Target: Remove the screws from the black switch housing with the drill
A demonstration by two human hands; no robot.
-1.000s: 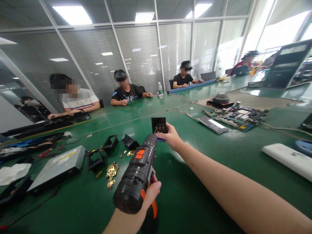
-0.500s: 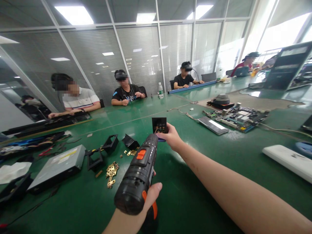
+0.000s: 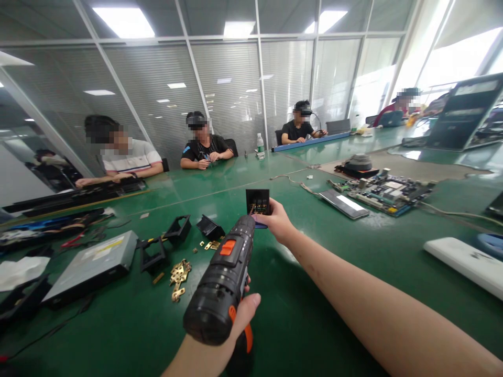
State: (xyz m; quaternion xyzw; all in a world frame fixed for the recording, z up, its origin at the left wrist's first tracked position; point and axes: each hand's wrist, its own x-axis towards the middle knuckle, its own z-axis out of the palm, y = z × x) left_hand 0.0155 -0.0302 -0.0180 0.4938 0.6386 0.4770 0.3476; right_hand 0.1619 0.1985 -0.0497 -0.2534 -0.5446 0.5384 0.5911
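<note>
My left hand (image 3: 244, 314) is wrapped around the handle of a black and orange cordless drill (image 3: 220, 277), the thumb lying along its right side. The drill points away from me, and its thin bit meets the face of a small black square part (image 3: 257, 197) with small gold-coloured pieces in it. That part is held upright by my right hand (image 3: 277, 221), closed on its right and lower edges. Exactly where the bit tip sits is too small to tell. Left of the drill lie gold metal strips (image 3: 179, 277) and black plastic frames (image 3: 152, 254).
A silver disc drive (image 3: 92, 267) lies to the left. On the right are a circuit board (image 3: 389, 191), a dark flat device (image 3: 343, 203) and a white bar-shaped object (image 3: 463, 262). Several people sit across the green table (image 3: 220, 180); a bottle (image 3: 260, 144) stands near them.
Both hands, the drill and the black part hold nearly the same position. The view has shifted slightly. Across the table, a person in black has brought their hands together.
</note>
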